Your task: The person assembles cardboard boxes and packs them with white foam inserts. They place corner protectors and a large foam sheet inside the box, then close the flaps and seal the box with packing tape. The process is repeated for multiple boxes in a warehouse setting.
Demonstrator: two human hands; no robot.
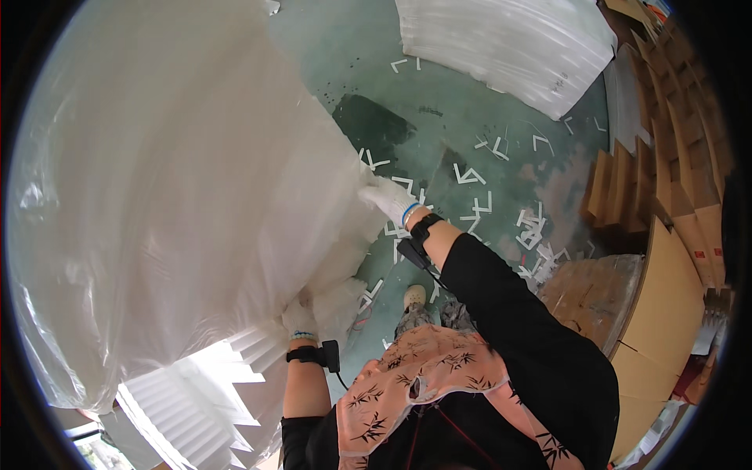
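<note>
A large translucent white plastic sheet (196, 172) drapes over a tall bulky load on my left. Its loose edge hangs bunched near my body. My right hand (387, 197), in a white knit glove with a blue cuff, grips the sheet's edge at the far corner, arm stretched forward. Lower down, my gloved left hand (300, 319) is closed on gathered folds of the same sheet; its fingertips are partly covered by plastic. Below the sheet, a stack of white panels (192, 407) shows uncovered, with stepped edges.
Several white L-shaped strips (468, 174) litter the green floor (446, 86). Another plastic-wrapped white stack (509, 47) stands ahead. On the right are folded brown cardboard pieces (674, 149) and a wrapped cardboard stack (591, 298). My shoe (414, 296) is close to the scattered strips.
</note>
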